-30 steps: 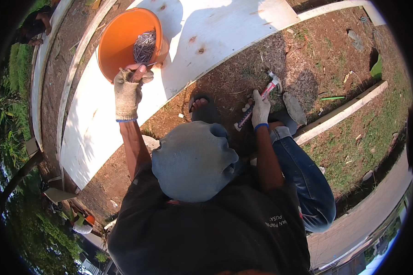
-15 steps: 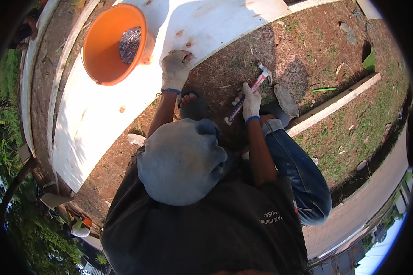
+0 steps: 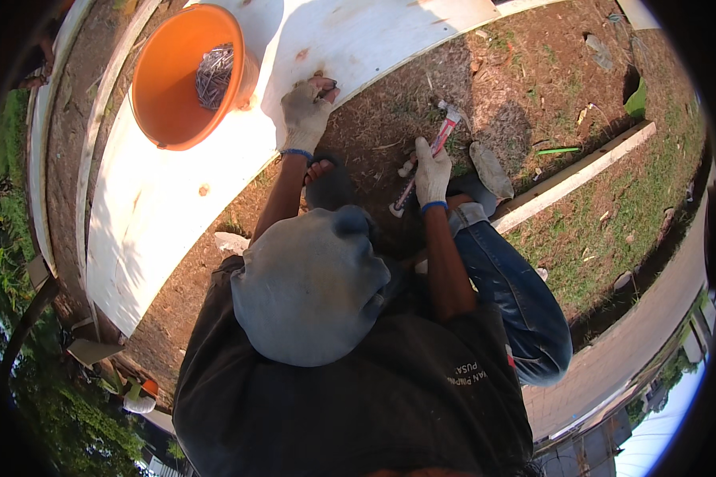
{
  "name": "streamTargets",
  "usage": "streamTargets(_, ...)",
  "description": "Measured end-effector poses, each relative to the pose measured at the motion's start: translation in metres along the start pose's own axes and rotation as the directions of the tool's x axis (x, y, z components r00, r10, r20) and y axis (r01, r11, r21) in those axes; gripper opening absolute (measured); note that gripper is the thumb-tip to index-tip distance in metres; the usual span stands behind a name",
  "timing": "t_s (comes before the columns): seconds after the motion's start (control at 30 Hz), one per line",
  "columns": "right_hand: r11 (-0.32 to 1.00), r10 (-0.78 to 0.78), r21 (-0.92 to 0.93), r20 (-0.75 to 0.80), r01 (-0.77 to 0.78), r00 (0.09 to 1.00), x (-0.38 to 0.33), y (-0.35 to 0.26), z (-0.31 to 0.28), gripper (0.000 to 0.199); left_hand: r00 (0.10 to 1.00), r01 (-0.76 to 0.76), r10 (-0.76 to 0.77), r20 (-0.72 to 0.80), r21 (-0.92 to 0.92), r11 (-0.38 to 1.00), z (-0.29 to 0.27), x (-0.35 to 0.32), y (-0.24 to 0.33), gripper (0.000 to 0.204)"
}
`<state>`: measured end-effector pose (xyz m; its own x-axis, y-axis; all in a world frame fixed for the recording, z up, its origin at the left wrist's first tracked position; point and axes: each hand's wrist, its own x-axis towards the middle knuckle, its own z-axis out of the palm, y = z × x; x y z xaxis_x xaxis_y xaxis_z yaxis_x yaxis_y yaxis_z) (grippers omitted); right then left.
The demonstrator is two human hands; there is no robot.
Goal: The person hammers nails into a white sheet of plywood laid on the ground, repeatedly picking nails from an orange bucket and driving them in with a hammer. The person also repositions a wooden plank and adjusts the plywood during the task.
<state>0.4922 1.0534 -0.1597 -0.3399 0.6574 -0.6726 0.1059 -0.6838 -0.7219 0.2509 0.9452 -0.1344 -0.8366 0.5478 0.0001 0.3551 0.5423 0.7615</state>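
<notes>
My left hand [image 3: 304, 113], in a pale work glove with bare fingertips, rests at the edge of a white wooden panel [image 3: 163, 215]. Its fingers are curled together, and whatever is between them is too small to make out. Just left of it, an orange bucket [image 3: 147, 95] lies tilted on the panel with a bundle of nails [image 3: 215, 77] inside. My right hand [image 3: 432, 173], gloved too, is wrapped around the handle of a claw hammer [image 3: 447, 131]. The hammer's head points up and away, above the dirt.
A large grey stone [image 3: 492, 170] lies right of the hammer, beside my foot. A long wooden beam [image 3: 581, 173] runs across the grass at right. A green strip [image 3: 558, 150] lies beyond it. At the far left edge, part of another person's arm [image 3: 36, 79] shows.
The fingers of my left hand have shifted, and their tips now show more at the panel edge. My right hand still grips the hammer, nearly in place. The whole view has moved slightly.
</notes>
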Motion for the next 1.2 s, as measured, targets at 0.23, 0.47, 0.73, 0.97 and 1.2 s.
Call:
streamTargets(0.23, 0.882, -0.008, -0.458, 0.210, 0.106, 0.978, -0.023, -0.066, 0.026, 0.029, 0.997, 0.027, -0.019, -0.080, 0.107, 0.994, 0.000, -0.016, -0.014, 0.019)
streamTargets(0.47, 0.571, -0.164, -0.683, 0.449, 0.456, 0.878, -0.025, -0.088, 0.070, 0.039, 0.991, -0.045, 0.059, -0.120, 0.116, 0.992, -0.001, -0.012, -0.016, 0.019)
streamTargets(0.73, 0.211, -0.108, -0.763, 0.602, 0.610, 0.791, -0.038, -0.109, 0.091, 0.039, 0.992, -0.034, 0.039, -0.117, 0.048, 0.998, 0.005, -0.016, -0.023, 0.017)
streamTargets(0.97, 0.163, -0.120, -0.744, 0.637, 0.648, 0.761, -0.042, -0.102, 0.104, 0.037, 0.991, -0.022, 0.028, -0.130, 0.044, 0.999, 0.006, -0.020, -0.019, 0.014)
streamTargets(1.2, 0.150, -0.124, -0.738, 0.647, 0.658, 0.753, -0.055, -0.118, 0.112, 0.035, 0.987, -0.028, 0.030, -0.157, 0.011, 1.000, 0.004, -0.024, -0.016, 0.015)
